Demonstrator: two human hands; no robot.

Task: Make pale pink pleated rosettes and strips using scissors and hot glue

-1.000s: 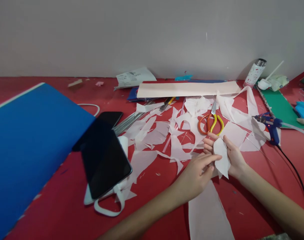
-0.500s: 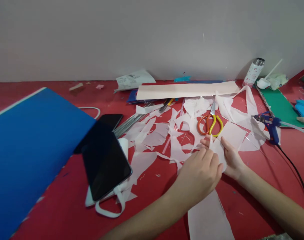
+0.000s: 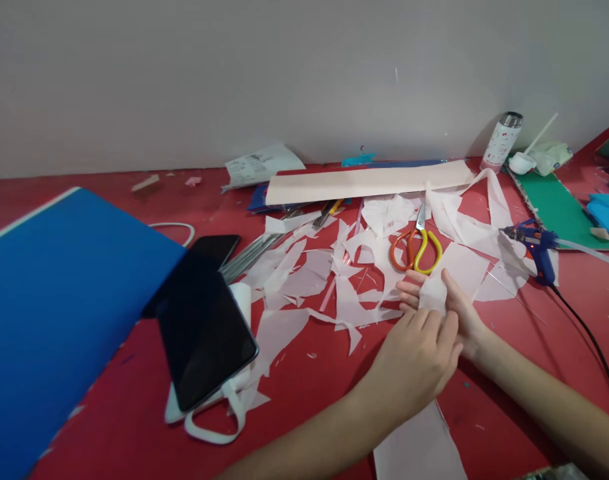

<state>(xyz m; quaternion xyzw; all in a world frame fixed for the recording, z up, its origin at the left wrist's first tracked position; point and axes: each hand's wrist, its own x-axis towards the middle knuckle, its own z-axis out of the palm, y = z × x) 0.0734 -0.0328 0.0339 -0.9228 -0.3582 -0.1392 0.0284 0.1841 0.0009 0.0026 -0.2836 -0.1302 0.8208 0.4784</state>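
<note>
A small piece of white paper (image 3: 433, 294) lies across the palm side of my right hand (image 3: 467, 317). That hand is turned up, its fingers stretched to the left and its thumb along the paper's edge. My left hand (image 3: 418, 353) is over the lower end of the same piece, fingers curled down and pressed together on it; its fingertips are partly hidden. Just beyond my right fingers lie scissors (image 3: 418, 250) with one orange and one yellow handle. A larger white sheet (image 3: 419, 443) lies below my left wrist.
White paper scraps (image 3: 304, 273) cover the red table's middle. Left are a blue board (image 3: 79, 293), a dark tablet (image 3: 204, 340) and a white cable (image 3: 217, 437). At right lie a blue glue gun (image 3: 539, 247) with its cord and a green board (image 3: 559, 207). A bottle (image 3: 501, 143) stands behind.
My left hand has moved slightly right and down along the small paper. The pointed strip that stood up from it no longer shows. My right hand stays palm up; the view has shifted a little.
</note>
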